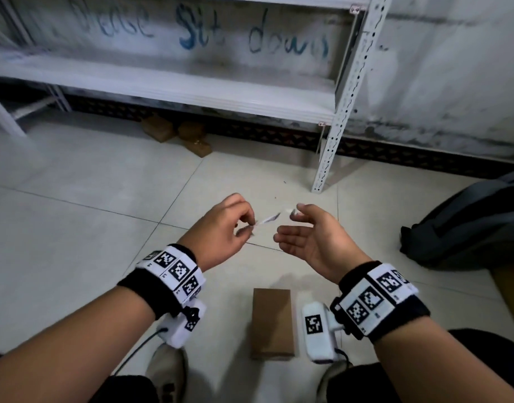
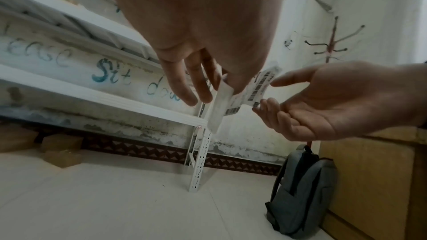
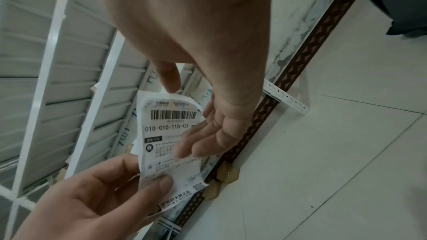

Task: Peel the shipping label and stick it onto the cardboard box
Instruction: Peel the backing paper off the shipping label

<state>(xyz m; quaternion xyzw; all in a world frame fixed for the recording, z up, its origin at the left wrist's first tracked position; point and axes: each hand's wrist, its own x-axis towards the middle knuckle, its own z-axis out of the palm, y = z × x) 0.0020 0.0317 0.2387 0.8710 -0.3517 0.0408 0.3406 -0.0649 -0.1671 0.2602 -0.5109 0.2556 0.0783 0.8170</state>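
A white shipping label (image 1: 269, 219) with barcodes hangs in the air between my hands. My left hand (image 1: 247, 225) pinches its near end between thumb and fingers. In the left wrist view a plain white strip (image 2: 218, 109), seemingly the backing, hangs off the printed label (image 2: 258, 88). My right hand (image 1: 289, 225) is palm-up with straight fingers at the label's far end. In the right wrist view its fingers (image 3: 196, 143) lie against the label (image 3: 166, 130). A small brown cardboard box (image 1: 271, 321) lies on the tiled floor below my wrists, between my feet.
A white metal shelf rack stands ahead, its leg (image 1: 328, 158) on the floor beyond my hands. Several small brown boxes (image 1: 177, 132) lie under it. A grey backpack (image 1: 465, 225) leans at the right beside a wooden cabinet (image 2: 369, 180).
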